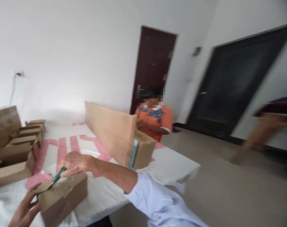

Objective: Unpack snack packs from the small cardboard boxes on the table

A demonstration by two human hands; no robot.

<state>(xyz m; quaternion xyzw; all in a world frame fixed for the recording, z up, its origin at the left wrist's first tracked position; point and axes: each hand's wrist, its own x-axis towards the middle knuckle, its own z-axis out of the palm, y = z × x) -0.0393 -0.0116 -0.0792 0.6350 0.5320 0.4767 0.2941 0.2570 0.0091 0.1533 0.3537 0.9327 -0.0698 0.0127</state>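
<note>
My left hand (24, 209) rests against the near left side of a small brown cardboard box (63, 198) at the table's front edge, fingers spread along its wall. My right hand (73, 163), in a pale blue sleeve, reaches across from the right and is closed on a green-handled tool (57, 177), whose tip lies on the taped top of that box. The frame is blurred by motion.
Several folded small boxes (20, 146) stand in a row at the left on the white and pink table cover (105, 189). A large open carton (124, 142) with a raised flap stands at mid-table. A person in an orange shirt (155, 119) sits behind it. Dark doors are beyond.
</note>
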